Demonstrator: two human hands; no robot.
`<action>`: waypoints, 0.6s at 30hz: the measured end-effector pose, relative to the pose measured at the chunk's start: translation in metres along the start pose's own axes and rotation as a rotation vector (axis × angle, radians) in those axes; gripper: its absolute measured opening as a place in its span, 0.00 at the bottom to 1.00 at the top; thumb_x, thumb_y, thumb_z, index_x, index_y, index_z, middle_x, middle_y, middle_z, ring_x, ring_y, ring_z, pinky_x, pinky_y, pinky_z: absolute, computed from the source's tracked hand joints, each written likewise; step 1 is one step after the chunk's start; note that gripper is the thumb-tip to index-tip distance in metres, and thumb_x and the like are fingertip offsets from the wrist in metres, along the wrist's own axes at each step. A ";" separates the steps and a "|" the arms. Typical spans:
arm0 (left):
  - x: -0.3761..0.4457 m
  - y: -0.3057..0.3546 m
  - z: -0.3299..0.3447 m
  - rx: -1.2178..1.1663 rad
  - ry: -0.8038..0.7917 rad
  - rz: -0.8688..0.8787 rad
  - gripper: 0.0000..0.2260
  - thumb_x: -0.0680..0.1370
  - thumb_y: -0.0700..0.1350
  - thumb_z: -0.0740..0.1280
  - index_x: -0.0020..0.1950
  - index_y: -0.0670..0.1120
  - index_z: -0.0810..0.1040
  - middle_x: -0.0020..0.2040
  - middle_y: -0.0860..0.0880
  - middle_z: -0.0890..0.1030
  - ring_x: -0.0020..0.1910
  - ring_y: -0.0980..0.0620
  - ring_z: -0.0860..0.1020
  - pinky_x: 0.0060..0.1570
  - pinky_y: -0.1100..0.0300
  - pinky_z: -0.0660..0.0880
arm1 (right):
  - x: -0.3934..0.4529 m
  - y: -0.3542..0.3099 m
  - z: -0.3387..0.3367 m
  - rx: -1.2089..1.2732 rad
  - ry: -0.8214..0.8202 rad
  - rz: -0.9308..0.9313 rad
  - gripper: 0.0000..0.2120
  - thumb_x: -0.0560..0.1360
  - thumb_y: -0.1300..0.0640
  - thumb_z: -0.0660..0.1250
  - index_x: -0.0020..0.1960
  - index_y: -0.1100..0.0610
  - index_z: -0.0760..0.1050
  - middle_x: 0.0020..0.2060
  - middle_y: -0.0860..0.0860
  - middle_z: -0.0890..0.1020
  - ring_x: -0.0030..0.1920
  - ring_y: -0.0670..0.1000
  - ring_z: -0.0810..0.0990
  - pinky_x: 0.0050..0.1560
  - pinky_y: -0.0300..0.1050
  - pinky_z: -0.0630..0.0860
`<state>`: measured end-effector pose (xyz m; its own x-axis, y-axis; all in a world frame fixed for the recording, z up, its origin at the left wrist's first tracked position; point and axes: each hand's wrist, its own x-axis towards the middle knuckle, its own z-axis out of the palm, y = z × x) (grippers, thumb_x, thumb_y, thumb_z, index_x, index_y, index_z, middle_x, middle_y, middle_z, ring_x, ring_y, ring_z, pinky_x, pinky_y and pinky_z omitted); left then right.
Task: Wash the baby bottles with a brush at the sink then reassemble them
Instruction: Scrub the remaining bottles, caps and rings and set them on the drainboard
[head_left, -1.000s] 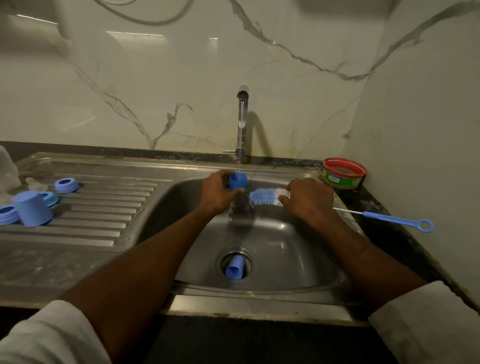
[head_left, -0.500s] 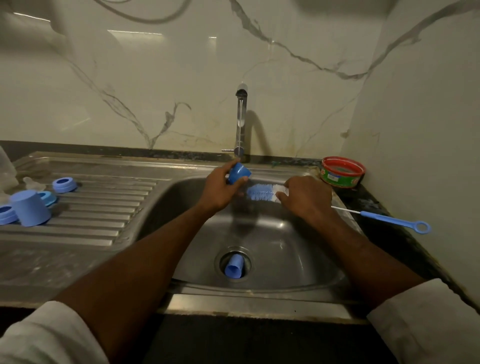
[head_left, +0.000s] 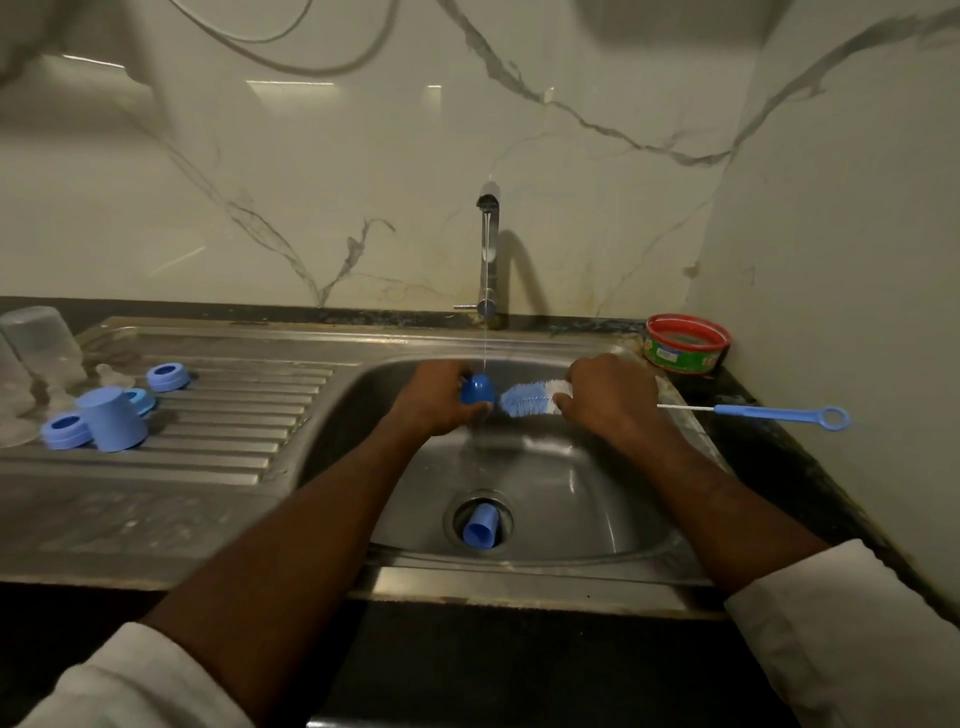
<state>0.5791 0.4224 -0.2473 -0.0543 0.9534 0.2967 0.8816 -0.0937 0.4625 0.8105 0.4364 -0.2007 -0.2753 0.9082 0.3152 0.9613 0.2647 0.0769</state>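
While left hand (head_left: 434, 397) grips small blue plastic cap (head_left: 476, 389), right hand (head_left: 610, 400) clamps blue-white bristle brush (head_left: 530, 399): cap light, wet, likely slippery; hold by rim.

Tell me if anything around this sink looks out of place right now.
One thing: a blue cap lies tipped on its side in the sink's drain opening, apart from the other blue parts on the drainboard. With the tap running, it could partly block the drain. Otherwise nothing looks spilled or broken.
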 end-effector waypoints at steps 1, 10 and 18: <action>-0.002 0.000 -0.001 0.008 -0.010 -0.015 0.24 0.74 0.51 0.76 0.67 0.46 0.76 0.61 0.45 0.80 0.57 0.50 0.78 0.59 0.56 0.76 | -0.002 -0.001 -0.001 -0.008 -0.010 -0.006 0.19 0.78 0.39 0.66 0.62 0.49 0.79 0.53 0.52 0.83 0.52 0.54 0.81 0.48 0.49 0.75; -0.017 -0.005 -0.006 0.096 -0.024 -0.084 0.26 0.72 0.56 0.77 0.65 0.46 0.77 0.58 0.45 0.81 0.54 0.50 0.79 0.58 0.52 0.79 | -0.010 -0.013 -0.001 -0.011 -0.044 -0.077 0.19 0.77 0.39 0.67 0.62 0.49 0.79 0.53 0.52 0.82 0.52 0.53 0.81 0.44 0.46 0.71; -0.010 -0.002 0.002 0.056 -0.006 -0.052 0.24 0.73 0.54 0.77 0.65 0.47 0.76 0.58 0.47 0.80 0.53 0.53 0.78 0.56 0.56 0.79 | -0.009 -0.011 0.004 -0.006 -0.012 -0.045 0.20 0.76 0.38 0.67 0.62 0.49 0.79 0.53 0.52 0.82 0.52 0.53 0.82 0.43 0.46 0.70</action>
<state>0.5784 0.4137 -0.2532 -0.0981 0.9582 0.2688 0.9027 -0.0280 0.4293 0.8022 0.4267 -0.2079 -0.3184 0.8991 0.3003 0.9479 0.3036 0.0960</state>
